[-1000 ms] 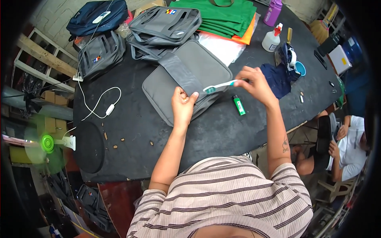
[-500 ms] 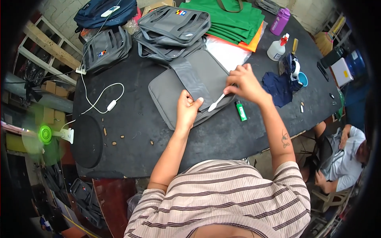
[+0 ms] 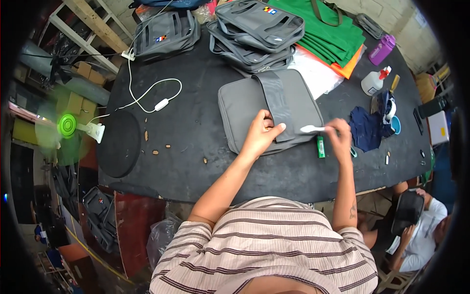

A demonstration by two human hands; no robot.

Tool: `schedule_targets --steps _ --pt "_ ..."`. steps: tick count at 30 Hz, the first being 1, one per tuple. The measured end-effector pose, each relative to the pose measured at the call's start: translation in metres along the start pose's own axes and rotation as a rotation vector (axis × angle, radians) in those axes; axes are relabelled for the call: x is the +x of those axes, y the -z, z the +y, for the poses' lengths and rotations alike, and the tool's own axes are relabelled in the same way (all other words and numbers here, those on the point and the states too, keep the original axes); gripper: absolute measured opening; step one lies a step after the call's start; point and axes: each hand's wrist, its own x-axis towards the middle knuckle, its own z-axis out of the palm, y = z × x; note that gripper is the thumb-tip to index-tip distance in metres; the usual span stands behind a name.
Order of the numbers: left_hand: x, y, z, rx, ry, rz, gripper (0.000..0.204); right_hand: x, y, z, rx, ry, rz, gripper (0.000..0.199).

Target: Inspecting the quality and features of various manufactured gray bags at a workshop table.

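Observation:
A grey fabric bag (image 3: 245, 110) lies flat on the black table, with a wide, darker band (image 3: 275, 98) running across its top face. My left hand (image 3: 262, 131) pinches the near end of that band, thumb on top. In my right hand (image 3: 339, 134), just off the bag's right side, is a slim white toothbrush (image 3: 308, 129) with its head pointing left over the bag. The fingers are a little blurred. Below that side of the bag lies a green lighter (image 3: 320, 147).
Stacked grey bags (image 3: 259, 29) and folded green fabric (image 3: 333, 34) fill the back. At right are a spray bottle (image 3: 374, 82), purple bottle (image 3: 382, 50) and navy cloth (image 3: 364, 130). A white cable (image 3: 142, 105) and running fan (image 3: 67, 126) are left. A seated person (image 3: 426, 230) holds a dark bag.
My right hand has moved down and back from the bag with the toothbrush. My left hand keeps hold of the band. The view has shifted, and the seated person's bag is turned differently.

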Motion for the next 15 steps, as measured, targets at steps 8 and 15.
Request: schedule_targets --steps 8,15 --pt "0.057 0.022 0.026 -0.245 0.012 0.089 0.041 -0.070 0.031 0.038 -0.651 -0.282 0.273 0.026" --pt "-0.059 -0.037 0.125 0.153 -0.273 -0.863 0.034 -0.081 0.005 0.032 -0.432 -0.274 0.311 0.009"
